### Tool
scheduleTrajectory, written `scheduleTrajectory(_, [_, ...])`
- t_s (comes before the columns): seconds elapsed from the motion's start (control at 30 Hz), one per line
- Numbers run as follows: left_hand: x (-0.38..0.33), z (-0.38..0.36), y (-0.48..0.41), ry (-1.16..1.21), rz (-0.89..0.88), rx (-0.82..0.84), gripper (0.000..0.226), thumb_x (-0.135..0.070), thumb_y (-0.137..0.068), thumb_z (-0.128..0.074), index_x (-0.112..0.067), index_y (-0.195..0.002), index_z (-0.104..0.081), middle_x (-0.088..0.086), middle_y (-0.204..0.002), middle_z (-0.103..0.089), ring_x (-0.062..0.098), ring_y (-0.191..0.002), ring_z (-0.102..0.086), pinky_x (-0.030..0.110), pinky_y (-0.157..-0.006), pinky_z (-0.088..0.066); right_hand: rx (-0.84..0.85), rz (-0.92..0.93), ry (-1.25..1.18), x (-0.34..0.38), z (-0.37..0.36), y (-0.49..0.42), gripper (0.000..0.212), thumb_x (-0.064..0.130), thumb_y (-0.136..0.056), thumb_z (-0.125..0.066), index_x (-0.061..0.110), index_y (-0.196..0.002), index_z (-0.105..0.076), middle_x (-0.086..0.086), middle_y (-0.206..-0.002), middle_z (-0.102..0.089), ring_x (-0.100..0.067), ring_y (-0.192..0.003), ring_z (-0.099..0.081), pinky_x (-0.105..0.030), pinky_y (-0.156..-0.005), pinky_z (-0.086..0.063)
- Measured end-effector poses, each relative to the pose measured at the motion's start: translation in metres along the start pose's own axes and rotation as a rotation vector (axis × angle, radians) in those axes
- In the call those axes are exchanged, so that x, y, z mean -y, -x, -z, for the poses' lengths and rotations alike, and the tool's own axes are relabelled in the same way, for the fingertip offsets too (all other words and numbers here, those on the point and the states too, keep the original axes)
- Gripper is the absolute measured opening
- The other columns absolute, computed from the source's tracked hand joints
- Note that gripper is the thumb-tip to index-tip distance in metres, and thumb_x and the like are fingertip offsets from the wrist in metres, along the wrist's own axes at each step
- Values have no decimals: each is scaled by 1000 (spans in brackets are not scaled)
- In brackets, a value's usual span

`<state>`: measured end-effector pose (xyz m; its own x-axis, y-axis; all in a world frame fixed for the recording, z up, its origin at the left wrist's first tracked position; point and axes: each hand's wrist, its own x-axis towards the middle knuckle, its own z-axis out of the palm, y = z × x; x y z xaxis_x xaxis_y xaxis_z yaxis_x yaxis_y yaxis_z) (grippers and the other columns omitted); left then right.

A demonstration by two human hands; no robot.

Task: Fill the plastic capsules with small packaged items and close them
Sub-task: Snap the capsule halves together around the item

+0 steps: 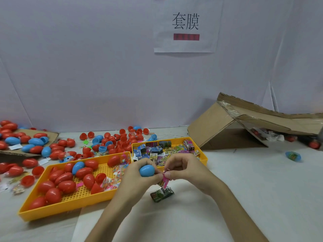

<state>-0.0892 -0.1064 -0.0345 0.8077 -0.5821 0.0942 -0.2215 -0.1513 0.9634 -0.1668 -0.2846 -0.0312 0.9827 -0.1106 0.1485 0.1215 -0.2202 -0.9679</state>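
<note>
I hold a blue capsule (146, 170) in my left hand (138, 177), with the fingers curled round it, just above the table (244, 189). My right hand (185, 169) pinches a pink packet (165, 180) between thumb and forefinger, and the packet touches the capsule at its right side. I judge that I am at the filling step: the packet is at the capsule but not inside it. I cannot tell if the capsule is open on the side toward the packet. Below my hands a green packet (161, 194) lies on the table. The next move calls for pushing the pink packet fully in, so that no edge sticks out, and then pressing the capsule closed. More packets wait in the small tray (201, 151), and red capsules (67, 186) lie in the big tray (70, 209).
</note>
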Motion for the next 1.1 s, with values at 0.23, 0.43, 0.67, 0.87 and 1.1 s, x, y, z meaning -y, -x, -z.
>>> scheduleTrajectory(0.23, [0,1,0,117,-43,-164,17,2,-78,-82,-10,-78,-69,1,-77,-73,19,-75,-72,27,-66,-61,-125,-32,-63,2,-13,-3,26,31,-78,-84,22,-97,-68,-3,-83,-74,-19,-76,-72,-28,-69,-56])
scheduleTrajectory(0.43, [1,-2,1,125,-94,-233,17,-2,-78,-82,-11,-81,-68,-5,-78,-71,15,-77,-69,29,-69,-61,-103,8,-84,0,-19,-3,15,31,-80,-84,28,-73,-72,-2,-75,-72,-14,-71,-67,-29,-71,-56])
scheduleTrajectory(0.67, [-2,-1,2,206,-82,-230,18,-8,-79,-84,-10,-83,-66,2,-77,-72,23,-77,-72,34,-72,-62,-168,3,-257,-1,-18,-5,13,29,-71,-81,21,-82,-80,-6,-84,-75,-14,-77,-69,-25,-73,-56])
scheduleTrajectory(0.87, [2,-2,1,102,-138,-335,17,-10,-80,-83,-14,-82,-67,-1,-80,-69,19,-76,-69,24,-66,-60,-92,-22,-314,1,-19,-4,15,28,-72,-80,22,-85,-81,3,-75,-70,-9,-70,-62,-22,-70,-53])
scheduleTrajectory(1.1, [3,-2,0,156,-139,-314,17,-12,-81,-83,-14,-81,-66,0,-76,-69,19,-73,-71,26,-67,-60,-91,-3,-372,-1,-17,-5,21,27,-75,-78,13,-91,-79,-2,-81,-69,-12,-73,-62,-28,-74,-53])
